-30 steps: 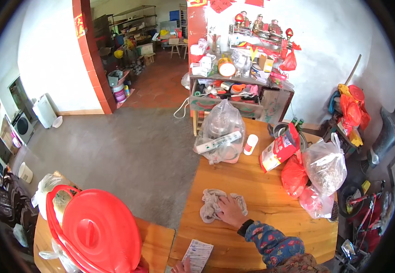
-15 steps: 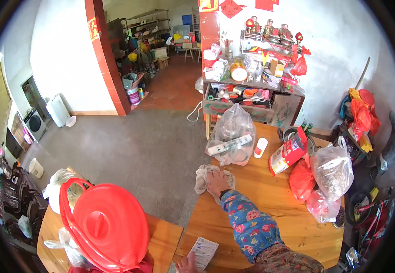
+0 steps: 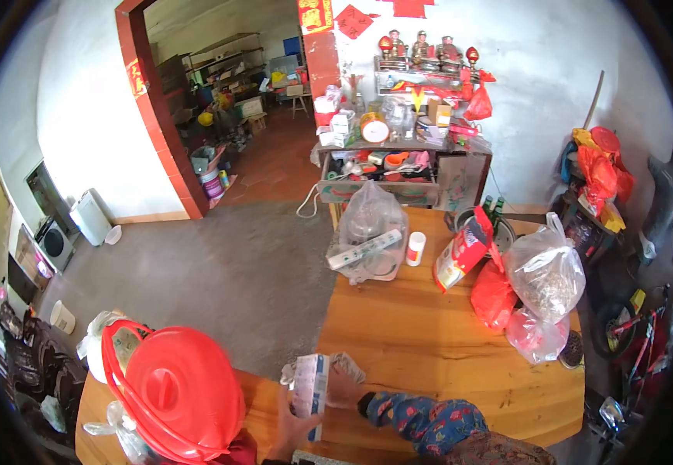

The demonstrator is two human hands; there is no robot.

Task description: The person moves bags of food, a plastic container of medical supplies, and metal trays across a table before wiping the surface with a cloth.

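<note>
My left hand [image 3: 296, 424] is closed on the lower part of a white printed leaflet [image 3: 309, 387] with a blue edge, held up above the near edge of the wooden table [image 3: 429, 341]. Just beyond the leaflet, my right hand [image 3: 343, 390] rests on a crumpled pale cloth [image 3: 348, 367]. The leaflet hides this hand's fingers and part of the cloth. A blue flowered sleeve covers my right forearm.
A red lidded bucket [image 3: 174, 391] stands at the left. Across the table are a clear plastic bag [image 3: 367, 232], a white bottle [image 3: 415, 249], a red-and-white packet [image 3: 463, 252], a red bag [image 3: 494, 294] and a stuffed clear bag [image 3: 547, 275]. Behind stands a cluttered cabinet [image 3: 464, 182].
My right hand has drawn the cloth back from the table's far left corner toward me. My left hand has lifted the leaflet off the table. The view has shifted slightly right.
</note>
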